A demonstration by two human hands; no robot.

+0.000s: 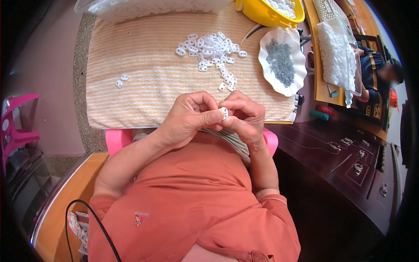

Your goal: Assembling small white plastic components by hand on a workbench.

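Note:
Close to my body, just past the towel's near edge, both hands meet on a small white plastic piece (224,112) with dark holes in its face. My left hand (187,117) pinches it between thumb and forefinger from the left. On the other side, the thumb and fingers of my right hand (245,114) close on the same piece. Beyond my hands lies a pile of white oval two-hole pieces (211,46), with smaller white two-hole pieces (228,78) trailing toward me. A white wavy-rimmed plate (298,78) to the right holds many small grey parts, too fine to name.
A striped towel (135,56) covers the table; two white pieces (121,80) lie at its left. At the back are a clear bin (152,12) and a yellow basin (257,15). Another person (373,74) sits at far right beside a bin of white pieces (335,56).

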